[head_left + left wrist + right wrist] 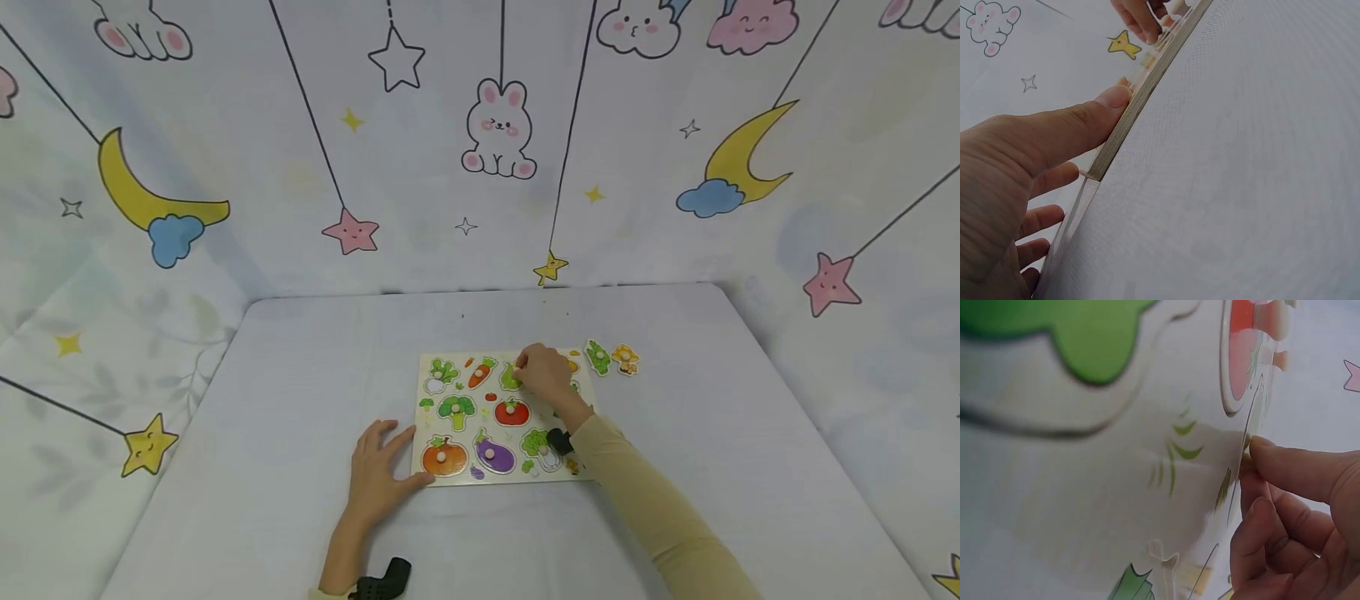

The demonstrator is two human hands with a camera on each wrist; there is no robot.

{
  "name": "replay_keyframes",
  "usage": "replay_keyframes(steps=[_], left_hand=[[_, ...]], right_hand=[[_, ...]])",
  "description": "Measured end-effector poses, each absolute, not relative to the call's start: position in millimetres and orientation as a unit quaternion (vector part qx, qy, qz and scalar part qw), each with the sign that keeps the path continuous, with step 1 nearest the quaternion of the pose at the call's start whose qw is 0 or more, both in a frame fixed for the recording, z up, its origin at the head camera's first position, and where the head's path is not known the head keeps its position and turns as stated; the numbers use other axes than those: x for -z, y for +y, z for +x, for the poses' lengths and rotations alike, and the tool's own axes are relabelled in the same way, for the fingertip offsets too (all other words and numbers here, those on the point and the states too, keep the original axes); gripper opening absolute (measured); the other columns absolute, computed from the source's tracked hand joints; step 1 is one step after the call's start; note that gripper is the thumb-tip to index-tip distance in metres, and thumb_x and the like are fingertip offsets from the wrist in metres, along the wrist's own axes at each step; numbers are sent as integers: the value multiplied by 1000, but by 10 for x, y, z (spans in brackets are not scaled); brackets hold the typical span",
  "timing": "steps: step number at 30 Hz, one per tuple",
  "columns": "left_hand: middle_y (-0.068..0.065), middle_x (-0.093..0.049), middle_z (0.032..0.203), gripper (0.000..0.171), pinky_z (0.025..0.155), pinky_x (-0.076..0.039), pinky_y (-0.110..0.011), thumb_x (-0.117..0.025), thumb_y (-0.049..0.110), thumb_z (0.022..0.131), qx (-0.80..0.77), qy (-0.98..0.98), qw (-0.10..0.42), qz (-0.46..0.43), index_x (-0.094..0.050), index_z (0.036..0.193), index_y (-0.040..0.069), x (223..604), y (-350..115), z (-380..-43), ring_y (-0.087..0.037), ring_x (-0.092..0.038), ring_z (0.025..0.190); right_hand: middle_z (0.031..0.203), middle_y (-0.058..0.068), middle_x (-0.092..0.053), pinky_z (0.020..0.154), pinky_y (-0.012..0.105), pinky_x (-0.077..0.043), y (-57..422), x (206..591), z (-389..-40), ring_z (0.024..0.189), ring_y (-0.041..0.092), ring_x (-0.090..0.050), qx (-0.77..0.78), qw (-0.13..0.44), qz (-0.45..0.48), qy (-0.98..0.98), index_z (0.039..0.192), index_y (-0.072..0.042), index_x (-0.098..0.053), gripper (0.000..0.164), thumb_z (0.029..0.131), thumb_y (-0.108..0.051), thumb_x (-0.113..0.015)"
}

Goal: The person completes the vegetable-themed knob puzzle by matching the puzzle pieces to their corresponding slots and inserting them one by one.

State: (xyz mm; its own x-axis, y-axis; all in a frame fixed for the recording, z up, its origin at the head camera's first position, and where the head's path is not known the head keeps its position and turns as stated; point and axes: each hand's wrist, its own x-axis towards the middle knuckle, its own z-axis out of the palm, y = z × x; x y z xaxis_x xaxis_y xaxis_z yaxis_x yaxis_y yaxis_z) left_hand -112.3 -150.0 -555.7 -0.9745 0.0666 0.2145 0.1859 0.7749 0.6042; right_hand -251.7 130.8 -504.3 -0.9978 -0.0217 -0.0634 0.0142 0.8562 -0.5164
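A wooden vegetable knob puzzle board [491, 481] lies flat on the white table. My right hand [546, 373] is over its far part, thumb and forefinger pinching the small knob of a green puzzle piece [508, 379]. In the right wrist view the pinching fingertips [1260, 445] are close against the board face, and the piece is mostly hidden. My left hand [378, 475] spreads around the near left corner. Its thumb [1113, 97] rests on the near edge, while the other fingers reach along the left side. Tomato [512, 412], carrot [480, 375] and eggplant [495, 454] pieces sit in the board.
Two loose pieces, one green [597, 357] and one mushroom-shaped [626, 359], lie on the table just beyond the board's far right corner. A pumpkin piece [444, 457] and a broccoli piece [456, 410] are on the board's left side. A patterned cloth [420, 167] hangs behind the table.
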Motion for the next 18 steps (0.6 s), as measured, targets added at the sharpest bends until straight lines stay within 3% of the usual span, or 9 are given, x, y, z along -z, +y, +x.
replay_keyframes(steps=[9, 18], left_hand=[[-17, -47, 136, 76, 107, -28, -64, -85, 47, 65, 326, -937, 97, -75, -64, 128, 9, 5572, -1520, -1123, -40, -33, 134], [-18, -47, 136, 77, 107, -27, -65, -84, 48, 65, 328, -937, 93, -75, -64, 129, 9, 5568, -1515, -1130, -40, -33, 133]], right_hand=[[77, 4, -67, 48, 24, -37, 1310, 5026, -2521, 60, 16, -55, 268, 44, -6, 962, 85, -11, -68, 8, 84, -17, -74], [100, 10, -68, 59, 29, -50, 1530, 4821, -2473, 75, 19, -62, 299, 100, -58, 947, 121, -6, -64, 40, 86, -23, -74]])
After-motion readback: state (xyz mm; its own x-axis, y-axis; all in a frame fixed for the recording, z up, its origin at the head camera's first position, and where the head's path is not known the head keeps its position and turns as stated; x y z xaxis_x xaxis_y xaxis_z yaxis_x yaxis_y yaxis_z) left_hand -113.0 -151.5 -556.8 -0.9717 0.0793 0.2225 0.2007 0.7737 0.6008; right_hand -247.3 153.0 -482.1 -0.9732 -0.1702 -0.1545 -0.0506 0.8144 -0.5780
